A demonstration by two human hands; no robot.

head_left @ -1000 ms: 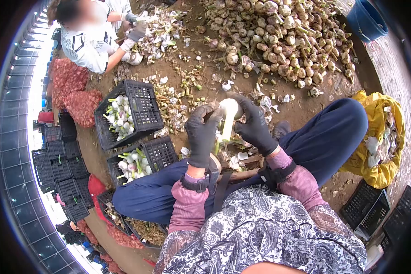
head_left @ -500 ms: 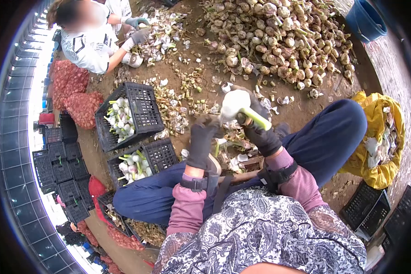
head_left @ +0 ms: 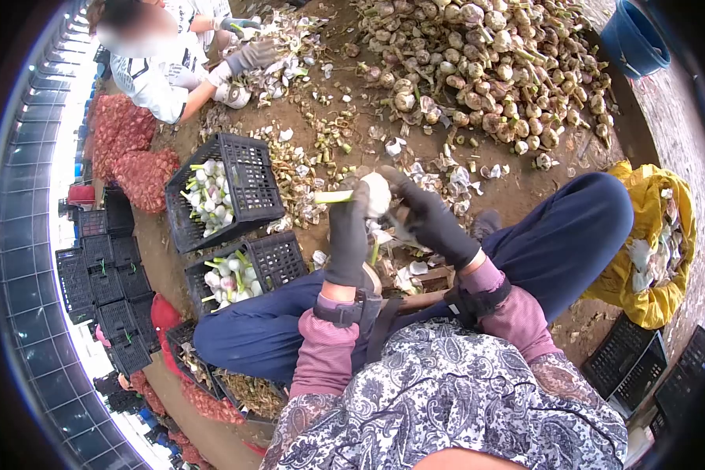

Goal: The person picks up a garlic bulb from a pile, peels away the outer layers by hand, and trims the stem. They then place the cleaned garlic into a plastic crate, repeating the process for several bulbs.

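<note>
A white garlic bulb (head_left: 377,196) with a cut green stem is held up in front of me, the stem pointing left. My left hand (head_left: 348,235), in a dark glove, is closed around the bulb's left side and the base of the stem. The dark-gloved fingers of my right hand (head_left: 432,222) curl against the bulb's right side. Motion blurs the gap below those fingers, where something pale shows. Peeled skins and stem bits lie on the ground beneath my hands.
A large heap of unpeeled garlic (head_left: 493,70) lies ahead. Black crates of cleaned garlic (head_left: 231,282) stand left, near red mesh sacks (head_left: 145,180). A yellow sack (head_left: 658,290) of skins sits right of my knee, a blue bucket (head_left: 634,43) far right. A gloved co-worker (head_left: 160,86) works front left.
The garlic bulb has moved slightly left and turned, its stem swinging from lower right to left. My left hand now grips the stem side, and my right hand has shifted to the bulb's right side.
</note>
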